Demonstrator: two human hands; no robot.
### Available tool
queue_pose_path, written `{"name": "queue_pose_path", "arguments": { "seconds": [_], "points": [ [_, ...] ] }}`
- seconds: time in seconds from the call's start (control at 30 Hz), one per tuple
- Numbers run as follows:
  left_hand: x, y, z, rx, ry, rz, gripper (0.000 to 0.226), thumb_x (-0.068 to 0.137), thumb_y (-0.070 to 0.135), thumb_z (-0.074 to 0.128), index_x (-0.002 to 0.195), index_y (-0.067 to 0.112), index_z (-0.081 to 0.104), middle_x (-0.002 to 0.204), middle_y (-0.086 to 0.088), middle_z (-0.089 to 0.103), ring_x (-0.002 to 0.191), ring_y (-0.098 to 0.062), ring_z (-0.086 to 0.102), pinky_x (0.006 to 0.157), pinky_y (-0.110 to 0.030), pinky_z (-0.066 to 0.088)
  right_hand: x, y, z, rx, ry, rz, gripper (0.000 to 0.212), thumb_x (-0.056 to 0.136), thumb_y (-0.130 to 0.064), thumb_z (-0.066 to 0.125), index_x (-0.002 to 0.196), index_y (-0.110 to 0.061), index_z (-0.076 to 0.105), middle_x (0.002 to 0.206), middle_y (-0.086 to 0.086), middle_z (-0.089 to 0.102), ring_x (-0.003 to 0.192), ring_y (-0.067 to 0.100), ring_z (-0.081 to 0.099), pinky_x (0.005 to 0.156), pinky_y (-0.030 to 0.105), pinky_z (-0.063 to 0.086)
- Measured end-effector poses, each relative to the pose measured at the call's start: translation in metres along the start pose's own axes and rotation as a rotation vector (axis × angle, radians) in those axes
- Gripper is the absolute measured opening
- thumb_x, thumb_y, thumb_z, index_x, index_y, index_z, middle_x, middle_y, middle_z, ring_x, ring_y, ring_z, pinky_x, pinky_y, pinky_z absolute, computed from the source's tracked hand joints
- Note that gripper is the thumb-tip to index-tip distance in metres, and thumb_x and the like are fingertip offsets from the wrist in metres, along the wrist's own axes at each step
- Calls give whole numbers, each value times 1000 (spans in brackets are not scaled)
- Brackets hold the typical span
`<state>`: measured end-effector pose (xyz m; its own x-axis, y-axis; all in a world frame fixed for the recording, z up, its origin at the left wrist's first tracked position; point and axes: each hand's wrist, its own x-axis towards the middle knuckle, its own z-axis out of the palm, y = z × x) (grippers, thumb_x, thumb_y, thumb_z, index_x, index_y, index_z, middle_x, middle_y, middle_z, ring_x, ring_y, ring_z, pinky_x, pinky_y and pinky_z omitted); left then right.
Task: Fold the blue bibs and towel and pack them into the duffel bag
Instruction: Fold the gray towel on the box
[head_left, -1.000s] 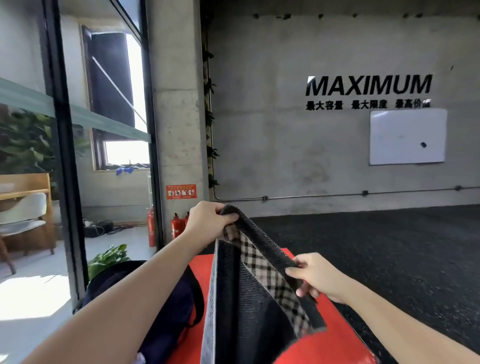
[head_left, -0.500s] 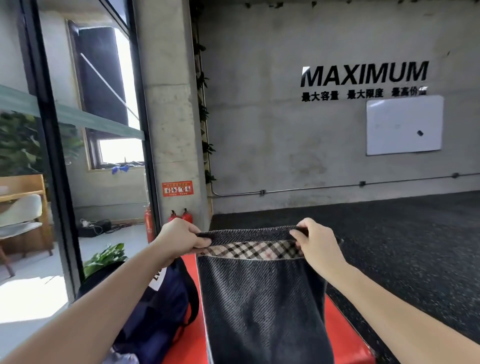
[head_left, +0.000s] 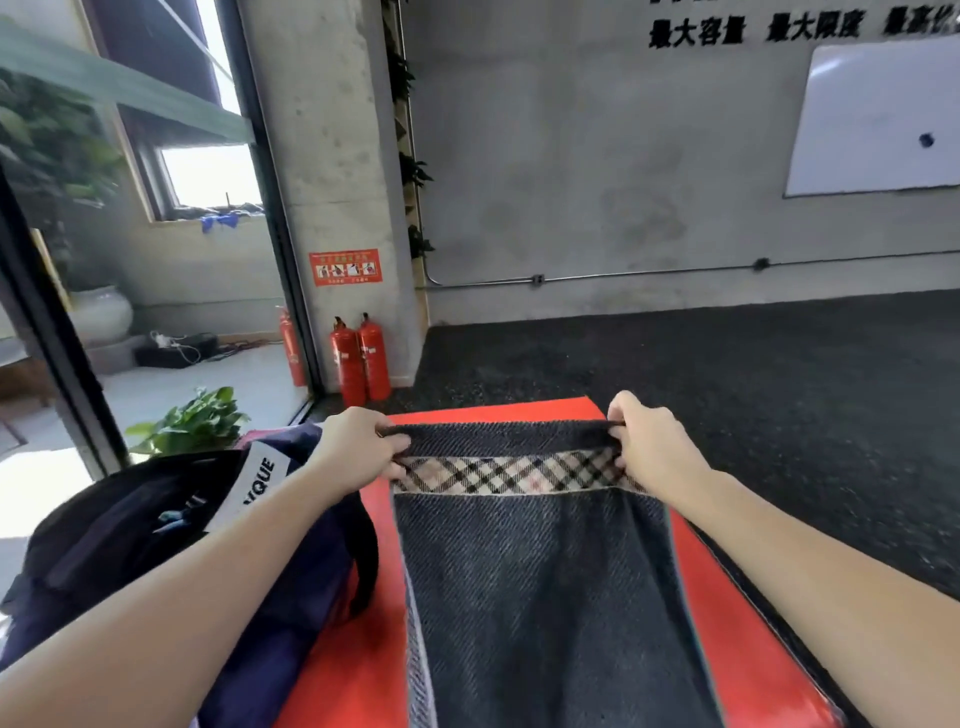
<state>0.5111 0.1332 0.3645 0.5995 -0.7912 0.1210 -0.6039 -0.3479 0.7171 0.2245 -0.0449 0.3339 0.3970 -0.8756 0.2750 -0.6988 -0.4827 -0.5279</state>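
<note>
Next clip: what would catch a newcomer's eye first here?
The dark towel with its plaid band, stretched over the red table at centre, with the left hand and right hand each pinching a far corner. Next, the navy duffel bag on the table's left side, and two red fire extinguishers by the concrete pillar behind.

A red table (head_left: 737, 639) bears the dark towel (head_left: 545, 597) and a navy duffel bag (head_left: 171, 540) side by side.
</note>
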Motion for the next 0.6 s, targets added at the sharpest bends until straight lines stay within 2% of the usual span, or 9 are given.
{"name": "queue_pose_path", "arguments": {
  "seconds": [0.1, 0.17, 0.23, 0.3, 0.37, 0.43, 0.5, 0.57, 0.6],
  "points": [
    [48, -15, 18, 8, -28, -62, 13, 91, 17, 69, 85, 6, 70, 62, 1, 73, 69, -18, 75, 78, -35, 61, 46, 3, 29, -79, -16, -10, 24, 89, 3, 41, 100, -18, 46, 88, 6, 62, 77, 29, 63, 71, 41, 56],
    [81, -28, 33, -49, -43, -104, 10, 90, 13, 69, 85, 4, 69, 63, 5, 73, 74, -22, 76, 79, -41, 62, 78, 3, 51, -104, -22, -12, 20, 88, 3, 43, 102, -11, 48, 87, 10, 58, 78, 32, 59, 72, 39, 52],
    [116, -44, 50, -46, -6, -129, 16, 88, 17, 67, 89, 1, 71, 74, -5, 77, 74, -21, 76, 84, -42, 61, 109, 2, 73, -127, -14, -13, 14, 92, 0, 45, 103, -8, 48, 90, 16, 57, 79, 35, 55, 73, 41, 50],
    [145, -51, 64, 59, 64, -85, 21, 86, 22, 64, 87, 4, 73, 84, -12, 76, 84, -27, 74, 83, -38, 58, 140, 3, 93, -132, -18, -37, 16, 92, 2, 43, 105, -7, 48, 96, 19, 57, 82, 36, 54, 73, 41, 47],
    [164, -47, 76, 158, 186, -21, 22, 94, 19, 59, 106, 6, 71, 103, -14, 73, 97, -31, 66, 80, -33, 50, 168, 6, 111, -113, -27, -92, 25, 92, 3, 46, 115, -7, 48, 115, 22, 55, 93, 37, 55, 77, 40, 44],
    [180, -49, 89, 88, 194, 40, 45, 98, 19, 57, 141, 11, 49, 123, -11, 63, 107, -29, 60, 82, -32, 44, 185, 10, 127, -69, -85, -139, 49, 96, -5, 55, 142, -12, 38, 151, 21, 34, 117, 39, 53, 91, 41, 46],
    [184, -55, 106, 108, 80, 75, 77, 96, 24, 62, 159, 16, 18, 148, -12, 44, 130, -30, 49, 101, -36, 43, 186, 17, 143, -62, -178, -132, 71, 97, -17, 62, 156, -17, 23, 164, 15, 16, 133, 36, 45, 106, 41, 42],
    [173, -67, 130, 252, -75, 76, 89, 96, 28, 64, 161, 18, 5, 164, -17, 18, 149, -33, 27, 118, -41, 28, 171, 29, 161, -105, -266, -142, 69, 95, -25, 65, 153, -13, 29, 159, 15, 29, 139, 31, 40, 111, 37, 35],
    [161, -73, 142, 308, -140, 99, 87, 95, 28, 64, 161, 17, 8, 165, -18, 16, 150, -33, 24, 120, -41, 25, 158, 35, 169, -124, -313, -147, 65, 95, -27, 65, 150, -11, 35, 154, 14, 37, 139, 29, 41, 112, 36, 34]
  ]
}}
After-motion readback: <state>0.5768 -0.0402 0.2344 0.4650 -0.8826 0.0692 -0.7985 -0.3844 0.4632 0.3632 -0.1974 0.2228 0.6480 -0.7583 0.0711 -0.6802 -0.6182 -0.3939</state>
